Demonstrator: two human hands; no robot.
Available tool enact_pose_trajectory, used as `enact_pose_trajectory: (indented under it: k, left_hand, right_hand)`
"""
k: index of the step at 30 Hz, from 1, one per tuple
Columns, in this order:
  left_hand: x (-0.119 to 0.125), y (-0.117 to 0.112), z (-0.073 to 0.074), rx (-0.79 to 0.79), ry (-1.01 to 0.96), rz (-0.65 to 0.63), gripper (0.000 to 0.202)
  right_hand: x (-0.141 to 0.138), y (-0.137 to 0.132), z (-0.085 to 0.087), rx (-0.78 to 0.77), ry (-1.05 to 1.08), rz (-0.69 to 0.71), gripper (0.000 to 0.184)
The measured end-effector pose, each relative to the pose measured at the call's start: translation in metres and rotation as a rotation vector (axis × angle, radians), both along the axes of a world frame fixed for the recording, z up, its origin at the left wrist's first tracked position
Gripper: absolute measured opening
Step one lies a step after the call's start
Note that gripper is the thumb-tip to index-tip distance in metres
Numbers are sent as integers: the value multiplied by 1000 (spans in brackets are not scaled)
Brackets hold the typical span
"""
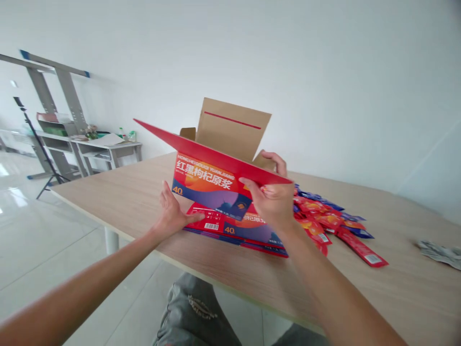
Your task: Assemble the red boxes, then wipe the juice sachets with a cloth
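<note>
A red, orange and purple printed carton (212, 180) is tilted above the table, its flaps standing open and their brown cardboard inside showing. My right hand (273, 192) grips its right end, thumb on the front, fingers behind the red flap. To the left, my left hand (173, 211) has its fingers spread, close to the carton's lower left corner; whether it touches cannot be seen. Under the carton lies a stack of flat folded cartons (234, 235) with the same print. A pile of red and blue sachets (320, 211) lies just right of my right hand.
The wooden table (360, 298) has its front edge close to my knees. One long red packet (362, 247) points right from the pile. A crumpled grey item (439, 252) lies at the far right. Grey desks (108, 149) and a black tripod (34, 139) stand at left.
</note>
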State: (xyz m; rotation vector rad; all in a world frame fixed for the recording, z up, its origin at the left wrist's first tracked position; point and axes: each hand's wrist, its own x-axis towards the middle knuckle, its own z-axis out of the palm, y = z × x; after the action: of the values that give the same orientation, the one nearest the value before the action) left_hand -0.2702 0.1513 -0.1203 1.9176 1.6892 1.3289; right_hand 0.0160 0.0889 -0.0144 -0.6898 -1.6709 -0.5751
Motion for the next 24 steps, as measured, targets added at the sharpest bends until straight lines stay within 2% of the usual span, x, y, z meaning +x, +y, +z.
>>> enact_pose_trajectory:
  k: [2,5,8,11,16,20,24]
  left_hand:
    - [-2,-8,-5,48,-53,13,191]
    - [-11,-6,-11,69,-124,79,196]
    - [-28,6,-19,20,-180,173,195]
    - [-49,19,-24,-35,-189,261,191]
    - [-68,35,-27,-73,-205,259,182]
    - [-61,40,-28,-108,-235,272,181]
    - [-51,49,-26,-104,-261,249,183]
  right_hand:
    - [-38,29,-7,-95,-49,48,23]
    - [-92,61,-23,-211,-140,72,23]
    - [-136,75,-37,-297,-260,93,28]
    - [-164,82,-46,-352,-368,109,33]
    - [-187,101,-56,-490,-502,161,32]
    - [-190,111,-58,-562,-545,145,34]
    - [-184,100,-56,-587,-488,40,37]
